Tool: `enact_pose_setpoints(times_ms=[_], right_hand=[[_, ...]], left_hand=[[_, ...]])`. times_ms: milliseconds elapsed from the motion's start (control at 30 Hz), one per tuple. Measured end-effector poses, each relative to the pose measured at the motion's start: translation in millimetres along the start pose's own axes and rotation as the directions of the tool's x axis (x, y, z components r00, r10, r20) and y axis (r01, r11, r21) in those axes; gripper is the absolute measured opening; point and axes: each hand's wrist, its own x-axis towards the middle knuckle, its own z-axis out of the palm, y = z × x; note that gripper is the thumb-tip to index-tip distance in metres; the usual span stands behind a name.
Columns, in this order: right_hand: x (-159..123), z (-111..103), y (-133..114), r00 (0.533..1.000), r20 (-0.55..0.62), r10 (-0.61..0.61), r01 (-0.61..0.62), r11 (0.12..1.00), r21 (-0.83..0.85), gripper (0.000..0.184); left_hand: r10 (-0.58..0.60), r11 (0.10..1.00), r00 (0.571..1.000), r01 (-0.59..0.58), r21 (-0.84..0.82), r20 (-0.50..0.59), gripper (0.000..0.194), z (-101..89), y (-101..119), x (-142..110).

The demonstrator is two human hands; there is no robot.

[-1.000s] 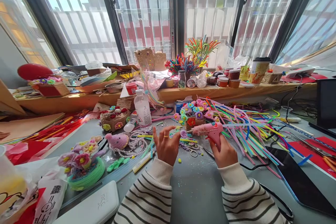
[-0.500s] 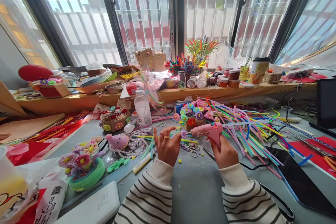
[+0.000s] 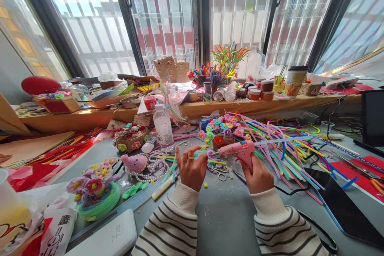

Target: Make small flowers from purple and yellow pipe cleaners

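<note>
Grey bench point(image 3: 222, 224) under barred windows point(image 3: 165, 20), wooden ledge point(image 3: 192, 109) behind it crowded with jars. From where I stand: one person, two striped knit sleeves, both hands at mid-bench.

Right hand point(image 3: 260, 174): fingers wrapped round the grip of one pink plastic glue gun point(image 3: 241, 150), lettering on its side seems to read ANDELI. Long translucent glue stick point(image 3: 282, 141) juts from its rear.

Left hand point(image 3: 192, 170): thumb and forefinger pinched on one small fuzzy purple flower point(image 3: 210, 155), just beside the gun's nozzle; whether they touch, can't tell. One gold-coloured ring point(image 3: 190, 157) on this hand.

Flower-filled containers on the bench, three: brown basket point(image 3: 220, 141) behind the gun, woven brown basket point(image 3: 131, 138) farther left, round ridged green pot point(image 3: 100, 204) nearest.

Also: one pair of scissors point(image 3: 222, 176); one clear plastic bottle point(image 3: 163, 126), upright, label too small to read; pearly bead strands point(image 3: 162, 166), looped; heap of fuzzy stems point(image 3: 279, 156), too many to count. White bag point(image 3: 57, 224) bears one QR code.
</note>
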Motion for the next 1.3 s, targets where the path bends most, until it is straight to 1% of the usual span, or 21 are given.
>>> enact_pose_setpoints(times_ms=[300, 600, 667, 800, 900, 1067, 1300], right_hand=[[-0.3, 0.3, -0.7, 1.000, -0.030, -0.008, 0.007, 1.000, -0.021, 0.051], [-0.7, 0.4, 2.7, 0.999, 0.032, -0.016, 0.016, 1.000, 0.003, 0.050], [-0.8, 2.5, 4.4, 0.999, 0.003, -0.032, 0.032, 0.999, -0.016, 0.049], [-0.3, 5.8, 6.6, 0.989, -0.107, -0.100, 0.093, 0.993, -0.068, 0.049], [0.9, 4.8, 5.9, 0.980, -0.144, -0.140, 0.126, 0.987, -0.100, 0.047], [2.6, 1.3, 3.6, 0.972, -0.164, -0.166, 0.147, 0.982, -0.120, 0.045], [1.7, -0.3, 1.9, 0.988, -0.106, -0.108, 0.091, 0.984, -0.153, 0.049]], left_hand=[[0.006, 1.000, 1.000, -0.006, -0.002, 0.022, 0.008, 0.2, 0.7, 0.1], [-0.002, 1.000, 0.999, 0.001, 0.004, 0.034, 0.008, 1.0, 0.9, -0.7], [-0.001, 1.000, 1.000, 0.001, 0.003, 0.031, 0.008, 1.6, 0.5, -1.2], [-0.012, 1.000, 0.999, 0.012, 0.002, 0.035, 0.008, 2.8, -0.2, -1.7], [-0.018, 1.000, 0.999, 0.017, 0.002, 0.032, 0.008, 2.9, 0.1, -1.2], [-0.021, 1.000, 0.999, 0.021, 0.008, 0.029, 0.007, 2.7, 0.6, -1.3], [-0.020, 1.000, 0.999, 0.020, -0.001, 0.042, 0.008, 3.1, -0.5, -2.0]])
